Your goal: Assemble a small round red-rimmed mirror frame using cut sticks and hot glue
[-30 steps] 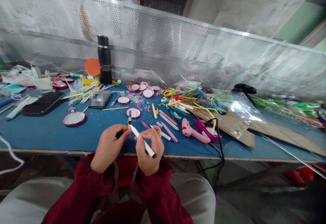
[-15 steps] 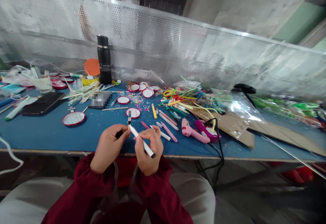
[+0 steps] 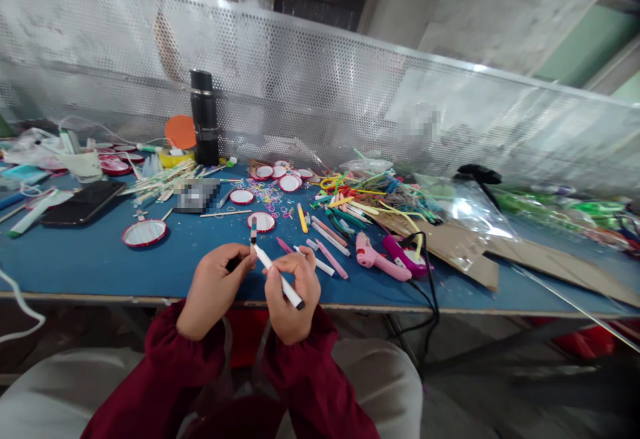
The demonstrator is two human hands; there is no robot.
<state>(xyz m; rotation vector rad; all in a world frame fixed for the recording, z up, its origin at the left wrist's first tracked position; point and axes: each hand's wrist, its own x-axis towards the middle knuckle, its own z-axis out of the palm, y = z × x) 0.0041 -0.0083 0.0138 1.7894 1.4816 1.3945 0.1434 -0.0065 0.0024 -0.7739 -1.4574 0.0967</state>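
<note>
My left hand (image 3: 213,289) pinches the lower end of a small flat stick (image 3: 253,231) with pale and black bands, held upright over the near part of the table. In my right hand (image 3: 297,299) is a white marker (image 3: 263,258), slanting with its black end toward me. The marker's tip meets the stick just above my left fingertips; whether it touches, I cannot make out. Right behind the stick lies a round red-rimmed white disc (image 3: 265,222). Several pink and white markers lie beside my right hand, among them a pink marker (image 3: 332,259).
A pink glue gun (image 3: 380,260) and a purple device (image 3: 406,256) with a black cable lie to the right. Behind them is a heap of colourful pipe cleaners (image 3: 360,189). A black bottle (image 3: 204,119), a phone (image 3: 85,203) and another red-rimmed disc (image 3: 145,232) are leftward.
</note>
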